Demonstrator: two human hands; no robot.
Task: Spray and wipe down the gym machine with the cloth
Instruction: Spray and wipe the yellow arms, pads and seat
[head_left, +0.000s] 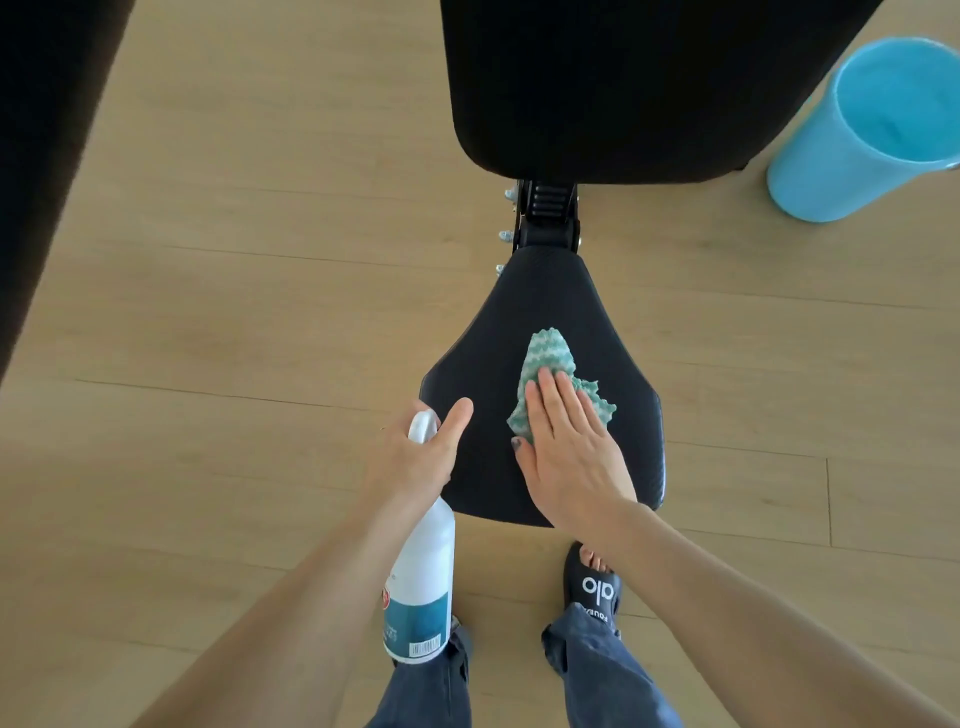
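The gym machine is a black padded bench: its seat pad (493, 338) lies in the middle of the view and a larger back pad (597, 83) rises beyond it. A green-and-white wavy cloth (550, 353) rests on the seat's right half. My right hand (566, 447) lies flat on the cloth, fingers together, pressing it onto the pad. At the seat's left edge my left hand (415, 457) grips the neck of a white spray bottle (421, 577) with a teal label. The bottle hangs down toward the floor, and its trigger is hidden under my fingers.
A black hinge bracket (548, 218) with bolts joins the two pads. A light blue cylindrical bin (815, 171) stands on the wooden floor at the right. My feet, one in a black slide (595, 587), stand just below the seat. A dark object (41, 130) fills the left edge.
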